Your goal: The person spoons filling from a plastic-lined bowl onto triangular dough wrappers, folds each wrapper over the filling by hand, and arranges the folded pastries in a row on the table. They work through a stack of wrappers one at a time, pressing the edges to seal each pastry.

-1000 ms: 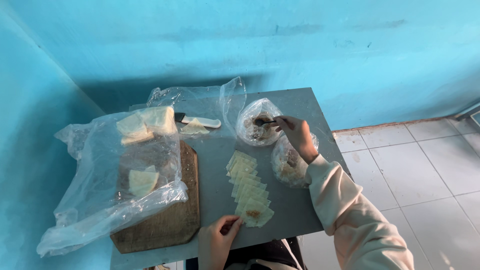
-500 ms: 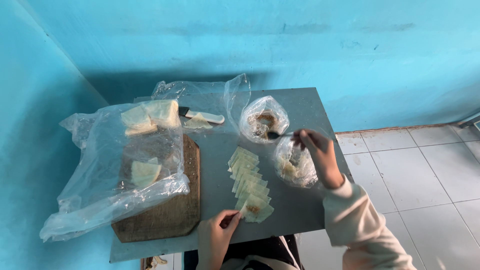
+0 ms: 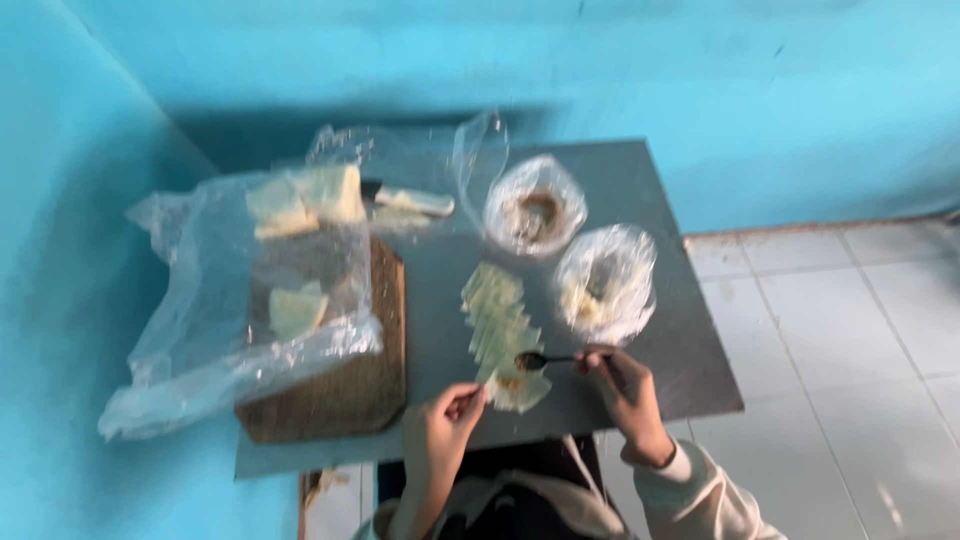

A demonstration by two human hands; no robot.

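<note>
My right hand point(image 3: 622, 393) holds a small spoon point(image 3: 545, 360) with brown filling in its bowl, over the nearest pale wrapper point(image 3: 520, 390) in a row of overlapping wrappers point(image 3: 497, 318) on the grey table point(image 3: 660, 190). My left hand point(image 3: 440, 430) pinches the near left corner of that wrapper. Some brown filling lies on it. Beyond the row stand two bowls in clear bags: one with brown filling point(image 3: 535, 208), one with pale filling point(image 3: 603, 284).
A wooden board point(image 3: 345, 385) at the left lies partly under a large clear plastic bag point(image 3: 225, 310) with pale dough pieces. Blue walls close in behind and to the left. White floor tiles point(image 3: 850, 330) are to the right.
My right hand has brought the spoon from the brown filling bowl back to the nearest wrapper. My left hand has stayed at that wrapper's corner.
</note>
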